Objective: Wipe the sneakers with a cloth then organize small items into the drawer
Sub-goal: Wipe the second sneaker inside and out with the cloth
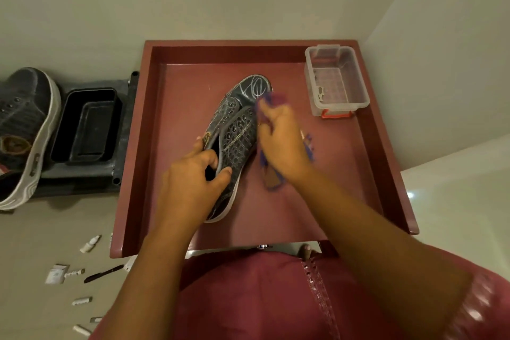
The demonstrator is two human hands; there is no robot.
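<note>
Two dark grey canvas sneakers: one on the floor, one in the red wooden drawer, its collar gripped by the left hand, beside the right hand clutching a purple cloth.

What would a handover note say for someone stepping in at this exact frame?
Left hand grips the dark grey sneaker by its opening, inside the open red-brown wooden drawer.
Right hand holds the purple cloth against the sneaker's side.
Second dark sneaker lies on the floor to the left.
Small white items sit scattered on the floor; clear plastic box stands in the drawer corner.
Left: finish wiping, then put the items away.
</note>
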